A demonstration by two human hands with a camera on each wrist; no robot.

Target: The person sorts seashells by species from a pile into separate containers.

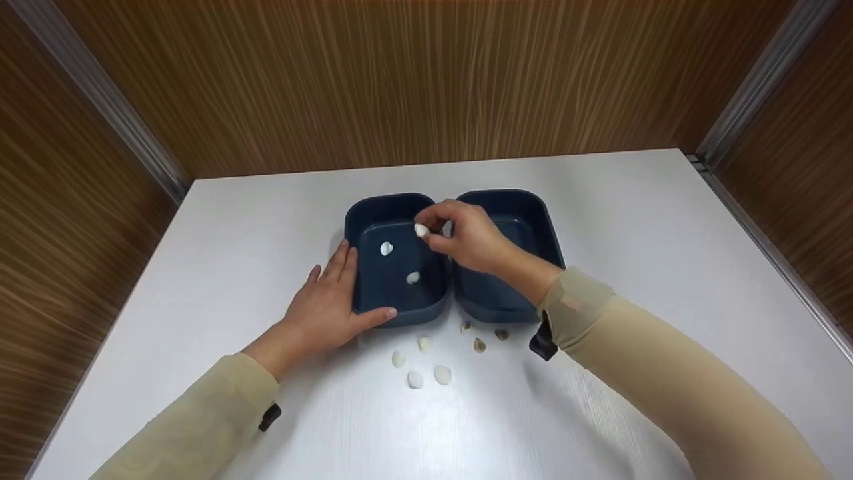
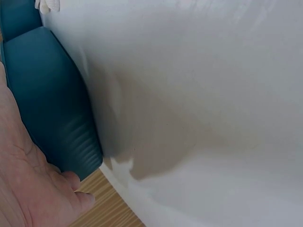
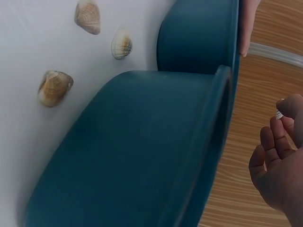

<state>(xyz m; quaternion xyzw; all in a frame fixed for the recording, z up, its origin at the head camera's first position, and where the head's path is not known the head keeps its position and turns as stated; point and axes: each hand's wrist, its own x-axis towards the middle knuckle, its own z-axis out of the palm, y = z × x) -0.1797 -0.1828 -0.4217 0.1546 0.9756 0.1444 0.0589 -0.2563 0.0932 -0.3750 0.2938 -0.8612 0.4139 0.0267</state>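
Between thumb and fingertips my right hand (image 1: 472,237) pinches a small white seashell (image 1: 421,230), held over the right side of the left dark blue bin (image 1: 400,319). Two white shells lie on that bin's floor: one shell (image 1: 386,249) toward the back, another shell (image 1: 413,277) nearer the front. My left hand (image 1: 326,303) rests against the bin's left and front walls, fingers straight along the side and thumb on the front rim. In the right wrist view the pinched shell (image 3: 279,114) shows ribbing. Beneath my right wrist stands the second blue bin (image 1: 496,310).
In front of the bins several pale shells (image 1: 442,375) lie on the white table (image 1: 266,233). To their right is a small group of brown shells (image 1: 480,345). Wood-grain panels (image 1: 426,87) enclose the table at the back and both sides.
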